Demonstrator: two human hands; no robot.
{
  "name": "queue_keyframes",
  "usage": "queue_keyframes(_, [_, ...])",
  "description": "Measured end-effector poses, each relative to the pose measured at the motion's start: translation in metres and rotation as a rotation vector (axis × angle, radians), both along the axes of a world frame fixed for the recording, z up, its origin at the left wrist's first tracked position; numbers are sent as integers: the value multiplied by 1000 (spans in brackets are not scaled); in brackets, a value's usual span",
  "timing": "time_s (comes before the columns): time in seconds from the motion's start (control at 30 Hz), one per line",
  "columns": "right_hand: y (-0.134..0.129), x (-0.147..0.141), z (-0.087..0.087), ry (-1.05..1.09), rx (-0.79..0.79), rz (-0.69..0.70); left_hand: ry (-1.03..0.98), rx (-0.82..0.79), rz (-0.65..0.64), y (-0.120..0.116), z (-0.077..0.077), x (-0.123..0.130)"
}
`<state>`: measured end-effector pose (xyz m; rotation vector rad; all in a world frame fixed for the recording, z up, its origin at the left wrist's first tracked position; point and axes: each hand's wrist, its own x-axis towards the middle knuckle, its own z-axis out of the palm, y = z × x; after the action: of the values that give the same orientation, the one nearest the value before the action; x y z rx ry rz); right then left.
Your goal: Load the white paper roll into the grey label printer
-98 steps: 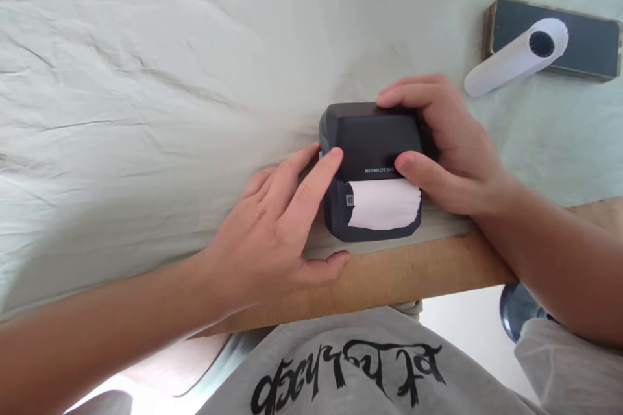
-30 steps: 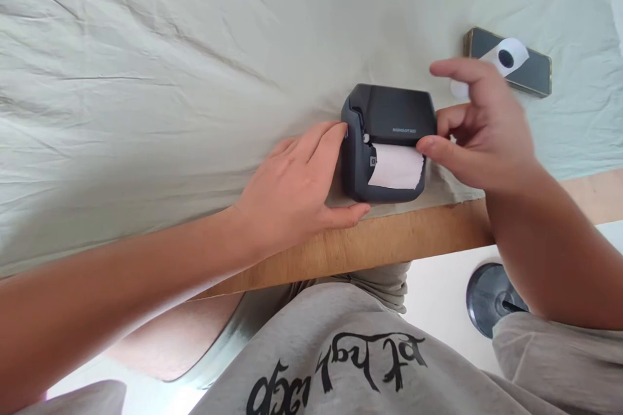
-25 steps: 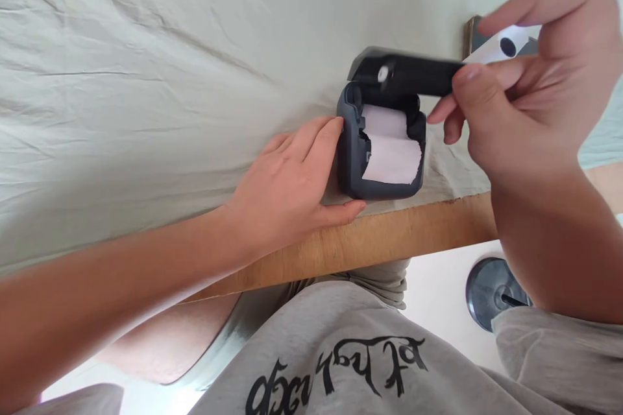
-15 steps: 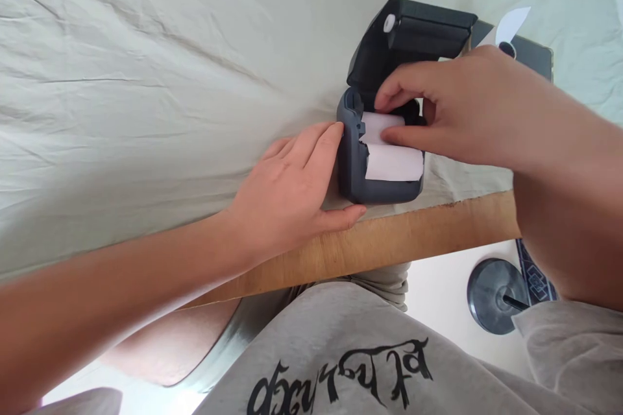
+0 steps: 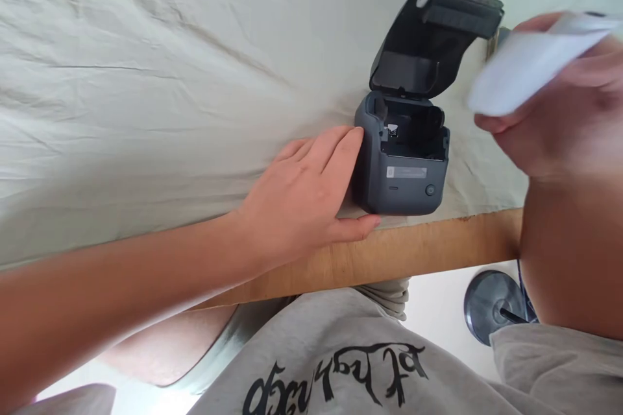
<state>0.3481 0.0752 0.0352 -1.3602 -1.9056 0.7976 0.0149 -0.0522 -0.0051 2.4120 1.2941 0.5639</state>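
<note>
A small dark grey label printer stands near the table edge with its black lid swung up. Its paper bay is bare, showing dark walls and a small white label inside. My left hand lies against the printer's left side, fingers stretched out, thumb by the lower front corner. Up and to the right, apart from the printer, my right hand is closed on a white paper roll. Motion blurs both the roll and this hand, and some of its fingers are hidden.
A wrinkled pale cloth covers the table, whose wooden edge runs along the front. Behind the right hand, a bit of a grey object shows beside the lid. On the floor below sits a round black base.
The white paper roll has come out of the printer in my right hand, moving up and right. The printer appears slightly farther right in view, and my left hand stays against it.
</note>
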Motion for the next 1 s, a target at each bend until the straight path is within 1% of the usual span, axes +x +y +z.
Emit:
queue_keyframes(0.03, [5, 1, -12, 42, -30, -8, 15, 3, 1, 0, 1, 0])
queue_keyframes(0.1, [8, -1, -33, 85, -29, -32, 43, 2, 10, 0, 1, 1])
queue_keyframes(0.13, [6, -4, -40, 60, 23, -49, 48, -4, 16, 0, 2, 1])
queue_keyframes(0.2, [-3, -11, -47, -69, 174, -62, 39, -19, 25, 0, 2, 2])
queue_keyframes(0.27, [-13, -17, -48, -199, 314, -58, 20, -25, 19, 1, 2, 2])
queue_keyframes(0.33, [-19, -18, -46, -251, 392, -34, 11, -26, 16, 1, 2, 2])
queue_keyframes(0.43, [-18, -15, -47, -262, 439, 3, 15, -20, 25, 0, 2, 2])
queue_keyframes(0.57, [-18, -16, -52, -272, 436, 9, 28, 31, 11, -2, 0, -1])
queue_keyframes(0.67, [-23, -17, -48, -235, 470, -8, 25, 68, 19, -3, -1, -3])
queue_keyframes(0.73, [-25, -13, -41, -157, 555, -50, 17, 45, 22, -2, -1, -3])
queue_keyframes(0.8, [-23, -1, -36, -81, 667, -132, 5, 12, 14, -2, 0, -3])
queue_keyframes(0.87, [-15, 18, -35, -106, 758, -233, 1, -16, 13, -1, 1, -2])
queue_keyframes(0.9, [-11, 27, -37, -159, 780, -278, 0, -24, 13, 0, 1, -2])
queue_keyframes(0.93, [-5, 36, -40, -225, 766, -312, -1, -26, 14, 0, 1, -2])
queue_keyframes(0.97, [0, 44, -44, -266, 717, -342, -3, -22, 14, 0, 0, -2])
queue_keyframes(1.0, [5, 49, -48, -298, 630, -357, -6, -14, 13, 0, 0, -2])
